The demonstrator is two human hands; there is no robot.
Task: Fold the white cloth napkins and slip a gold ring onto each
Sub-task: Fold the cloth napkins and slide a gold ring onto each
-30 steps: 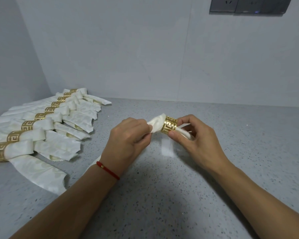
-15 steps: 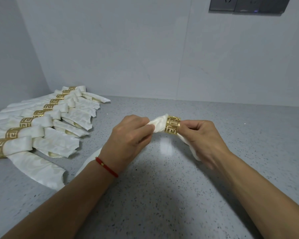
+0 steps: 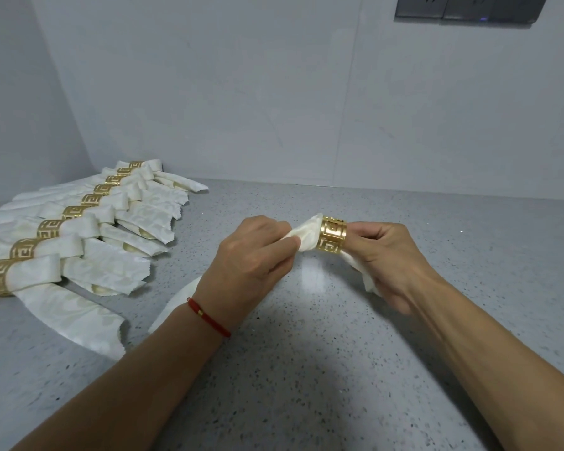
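Fingers of the left hand pinch a white napkin; the right hand grips its gold ring.
Ringed napkins overlap in a row at left on the speckled grey counter.

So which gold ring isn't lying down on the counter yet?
The gold ring held up between both hands, with the napkin threaded through it. All the other rings lie in the row at left.
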